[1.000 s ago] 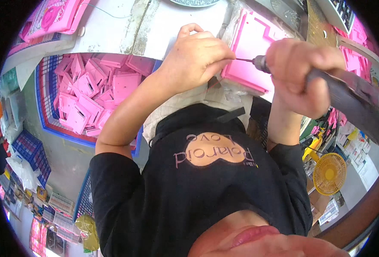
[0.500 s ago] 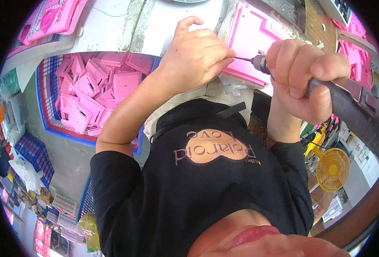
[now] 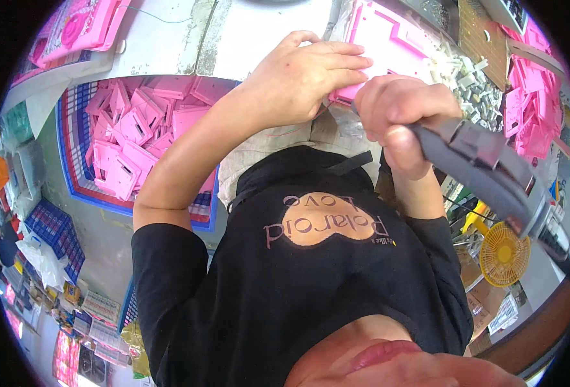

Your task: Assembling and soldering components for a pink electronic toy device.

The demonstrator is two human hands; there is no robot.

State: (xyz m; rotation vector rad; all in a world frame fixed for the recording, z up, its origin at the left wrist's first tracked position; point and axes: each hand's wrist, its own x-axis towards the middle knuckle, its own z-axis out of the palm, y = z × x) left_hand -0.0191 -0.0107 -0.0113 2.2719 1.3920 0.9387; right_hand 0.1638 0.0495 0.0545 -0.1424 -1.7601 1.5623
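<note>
My right hand (image 3: 404,116) grips a dark powered screwdriver (image 3: 478,155) with its body slanting down to the right. The front end and bit are mostly hidden behind the fingers, close to the near edge of a pink plastic panel (image 3: 378,29). At the left edge of that panel, my left hand (image 3: 304,77) has its fingers stretched out and slightly apart, with the fingertips over the pink surface. Its thumb is partly hidden, and I see nothing held in it. The panel lies flat, with raised ribs, on clear plastic wrapping.
A blue basket (image 3: 98,205) full of pink square plates (image 3: 133,126) stands at the left. Small white and grey parts (image 3: 472,87) are heaped right of the panel, near more pink pieces (image 3: 527,106). A yellow fan (image 3: 504,253) stands at the lower right.
My right hand has moved left and toward the panel's near edge with the screwdriver. My left hand has let go its pinch at the bit's tip, and its fingers have straightened.
</note>
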